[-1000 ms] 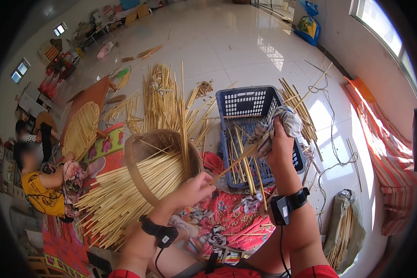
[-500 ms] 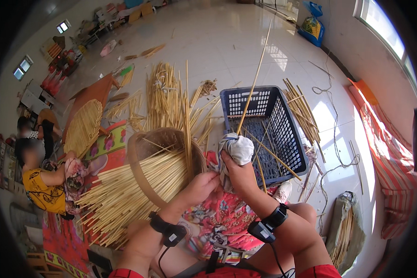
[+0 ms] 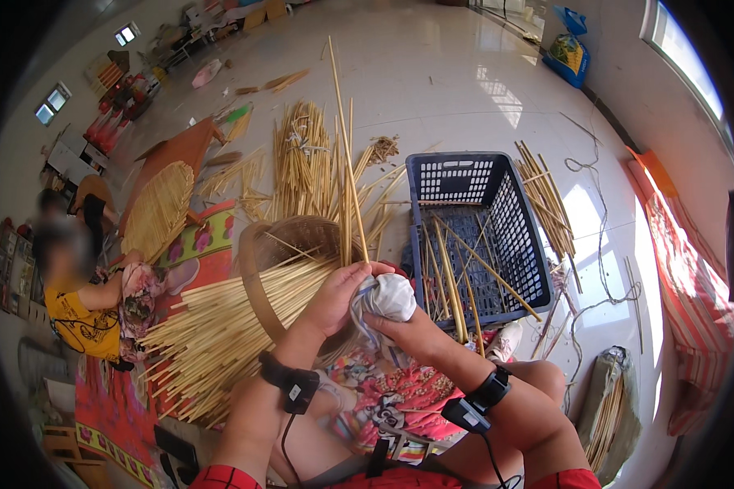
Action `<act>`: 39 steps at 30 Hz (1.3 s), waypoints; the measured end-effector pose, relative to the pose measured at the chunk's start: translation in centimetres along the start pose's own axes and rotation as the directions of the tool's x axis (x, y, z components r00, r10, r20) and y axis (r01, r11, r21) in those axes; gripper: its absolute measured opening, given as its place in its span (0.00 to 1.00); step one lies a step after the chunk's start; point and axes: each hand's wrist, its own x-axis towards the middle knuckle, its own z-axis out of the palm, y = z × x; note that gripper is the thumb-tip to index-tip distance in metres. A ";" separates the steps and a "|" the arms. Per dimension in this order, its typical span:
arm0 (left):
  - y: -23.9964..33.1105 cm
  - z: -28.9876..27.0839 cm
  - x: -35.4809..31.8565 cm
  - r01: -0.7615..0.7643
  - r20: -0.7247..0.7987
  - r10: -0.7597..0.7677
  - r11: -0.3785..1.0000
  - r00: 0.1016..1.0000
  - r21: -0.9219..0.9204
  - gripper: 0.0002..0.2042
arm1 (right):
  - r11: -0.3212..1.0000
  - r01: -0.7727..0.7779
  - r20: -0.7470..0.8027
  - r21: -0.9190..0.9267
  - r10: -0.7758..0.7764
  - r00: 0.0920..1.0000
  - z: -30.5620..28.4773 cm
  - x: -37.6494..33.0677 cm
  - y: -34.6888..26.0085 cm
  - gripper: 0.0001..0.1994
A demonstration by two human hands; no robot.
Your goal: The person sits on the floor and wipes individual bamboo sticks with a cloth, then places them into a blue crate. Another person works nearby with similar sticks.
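Note:
My left hand is closed, its fingers pinching the lower end of a long, thin yellow stalk that rises up and away. Against those fingers is my right hand, gripping a bunched white and grey striped cloth. Whether the cloth wraps the stalk's end cannot be made out. Just beyond my left hand, a brown woven basket with a hoop handle lies tipped, filled with straight pale stalks. To the right stands a dark blue plastic crate with several loose stalks in it.
A tied stalk bundle stands behind the basket. More stalks lie right of the crate, near a loose cord. A person in a yellow top sits at left by a round woven mat. A wrapped bundle lies lower right.
The stalk that stuck out of the cloth now appears to lie in the crate. Both hands have shifted left toward the basket, and my left hand has taken hold of another stalk.

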 end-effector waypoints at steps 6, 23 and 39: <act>0.1 -1.6 0.9 -0.207 -0.365 0.163 0.975 0.917 -0.085 0.09 | 0.994 0.027 0.013 -0.106 -0.026 1.000 -0.2 0.5 2.3 0.20; -4.3 -0.7 0.9 -0.210 -0.204 0.394 0.781 0.896 0.588 0.12 | 0.958 0.251 -0.404 -0.141 -0.287 0.869 -1.7 1.8 -0.2 0.18; -1.4 0.8 -0.9 -0.307 0.108 0.421 0.440 0.901 0.844 0.08 | 0.788 0.558 -0.745 0.261 -0.202 0.635 -10.5 1.0 -7.0 0.08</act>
